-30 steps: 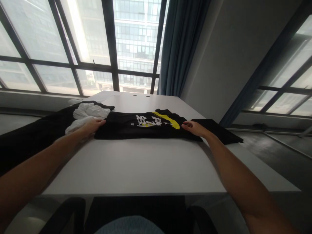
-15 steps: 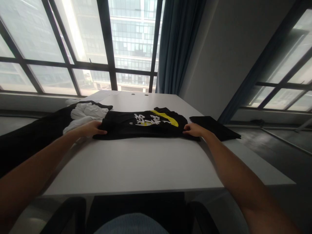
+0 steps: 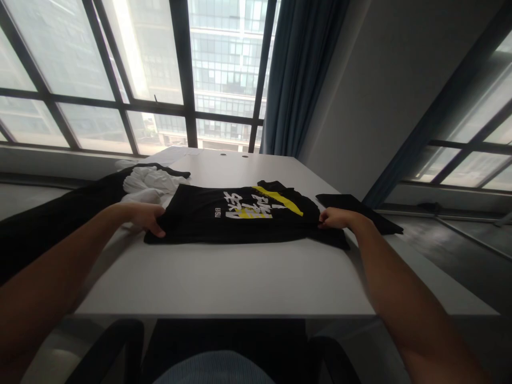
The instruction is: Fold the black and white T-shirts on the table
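Currently: black shirt (image 3: pixel 196 210) flat across the middle of the white table (image 3: pixel 224 282), white lettering (image 3: pixel 232 215) and yellow band (image 3: pixel 282 201) face up. Left hand (image 3: pixel 146 217), on the table's left side, pinching the shirt's left end between thumb and fingers. Right hand (image 3: pixel 335 217), toward the table's right side, fingers curled, pinching the shirt's other end. White cloth (image 3: pixel 150 181) crumpled by the table's left edge; black cloth (image 3: pixel 80 208) running out past that edge. Dark folded cloth (image 3: pixel 358 210) at the table's right edge. Blue curtain (image 3: pixel 296 80) beyond its far right corner
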`<state>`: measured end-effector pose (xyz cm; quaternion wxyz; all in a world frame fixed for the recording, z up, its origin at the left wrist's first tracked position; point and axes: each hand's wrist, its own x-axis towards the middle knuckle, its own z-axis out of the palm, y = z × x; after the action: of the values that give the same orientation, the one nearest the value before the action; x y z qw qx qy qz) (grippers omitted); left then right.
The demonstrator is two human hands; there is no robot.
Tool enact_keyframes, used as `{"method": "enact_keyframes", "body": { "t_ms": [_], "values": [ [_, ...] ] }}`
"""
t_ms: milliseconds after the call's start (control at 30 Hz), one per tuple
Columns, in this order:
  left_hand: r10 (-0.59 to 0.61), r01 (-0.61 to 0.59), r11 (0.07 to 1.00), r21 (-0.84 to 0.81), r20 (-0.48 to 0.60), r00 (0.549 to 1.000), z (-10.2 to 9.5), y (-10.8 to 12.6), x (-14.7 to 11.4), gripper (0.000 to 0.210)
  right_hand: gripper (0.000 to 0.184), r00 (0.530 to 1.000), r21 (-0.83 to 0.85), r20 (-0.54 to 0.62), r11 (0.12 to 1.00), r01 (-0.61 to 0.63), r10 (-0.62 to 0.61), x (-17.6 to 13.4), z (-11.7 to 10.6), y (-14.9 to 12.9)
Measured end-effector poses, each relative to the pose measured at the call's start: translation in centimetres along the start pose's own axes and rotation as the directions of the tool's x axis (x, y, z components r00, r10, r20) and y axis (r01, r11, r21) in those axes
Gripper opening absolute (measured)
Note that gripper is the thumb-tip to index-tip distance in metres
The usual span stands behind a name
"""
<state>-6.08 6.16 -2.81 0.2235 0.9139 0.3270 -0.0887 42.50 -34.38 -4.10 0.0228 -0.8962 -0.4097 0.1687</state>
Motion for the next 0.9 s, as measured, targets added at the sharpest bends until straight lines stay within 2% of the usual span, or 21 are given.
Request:
{"method": "enact_keyframes", "body": {
  "t_ms": [100, 233, 333, 400, 500, 600, 633, 667, 700, 733, 800, 833, 900],
  "values": [
    [-0.01, 0.013, 0.998, -0.053, 0.055, 0.998, -0.5, 0.0, 0.4, 0.061, 0.023, 0.994, 0.066, -0.072, 0.994, 0.092, -0.087, -0.3, 0.0, -0.5],
    [0.024, -0.033, 0.998, -0.045, -0.19, 0.981, -0.3, -0.2, 1.8, 0.077, 0.03, 0.969, 0.057, -0.198, 0.985, 0.161, -0.147, -0.2, 0.6, -2.5],
    [0.121, -0.126, 0.992, -0.004, -0.252, 0.96, 0.6, -0.1, 2.6, 0.071, 0.028, 0.939, 0.035, -0.26, 0.97, 0.242, -0.225, 0.2, 1.5, -3.9],
    [0.183, -0.186, 0.983, 0.009, -0.205, 0.961, 0.9, 0.1, 2.7, 0.059, 0.023, 0.907, 0.039, -0.311, 0.95, 0.31, -0.283, 0.7, 1.8, -4.5],
    [0.256, -0.253, 0.967, 0.035, -0.133, 0.958, 0.2, 0.0, 2.5, 0.048, 0.023, 0.817, 0.058, -0.489, 0.923, 0.381, -0.306, 1.7, 1.7, -4.7],
    [0.266, -0.268, 0.963, 0.024, -0.244, 0.933, -0.9, -0.5, 2.4, 0.051, 0.033, 0.647, 0.064, -0.746, 0.949, 0.309, -0.16, 3.0, 1.3, -4.5],
    [0.258, -0.266, 0.964, 0.013, -0.294, 0.92, -1.1, -0.7, 2.4, 0.052, 0.036, 0.602, 0.07, -0.792, 0.964, 0.255, -0.101, 3.4, 1.3, -4.3],
    [0.246, -0.258, 0.966, 0.008, -0.327, 0.912, -1.2, -0.9, 2.4, 0.054, 0.038, 0.586, 0.082, -0.809, 0.977, 0.198, -0.051, 3.9, 1.4, -4.2],
    [0.232, -0.243, 0.97, 0.009, -0.336, 0.913, -1.1, -1.1, 2.5, 0.055, 0.04, 0.602, 0.097, -0.798, 0.985, 0.143, -0.009, 4.3, 1.5, -4.1],
    [0.216, -0.224, 0.974, 0.014, -0.323, 0.921, -0.9, -1.2, 2.6, 0.055, 0.041, 0.645, 0.111, -0.764, 0.99, 0.091, 0.027, 4.6, 1.7, -3.9],
    [0.181, -0.182, 0.983, 0.021, -0.256, 0.95, -0.3, -1.3, 2.8, 0.056, 0.043, 0.763, 0.128, -0.643, 0.992, 0.015, 0.072, 5.0, 2.2, -3.6],
    [0.163, -0.163, 0.986, 0.018, -0.219, 0.962, 0.0, -1.3, 2.9, 0.056, 0.043, 0.811, 0.13, -0.58, 0.992, -0.006, 0.08, 5.1, 2.4, -3.4],
    [0.135, -0.138, 0.99, -0.003, -0.187, 0.973, 0.5, -1.4, 3.0, 0.058, 0.045, 0.868, 0.123, -0.492, 0.992, -0.007, 0.067, 4.9, 2.5, -3.0]
  ]
}}
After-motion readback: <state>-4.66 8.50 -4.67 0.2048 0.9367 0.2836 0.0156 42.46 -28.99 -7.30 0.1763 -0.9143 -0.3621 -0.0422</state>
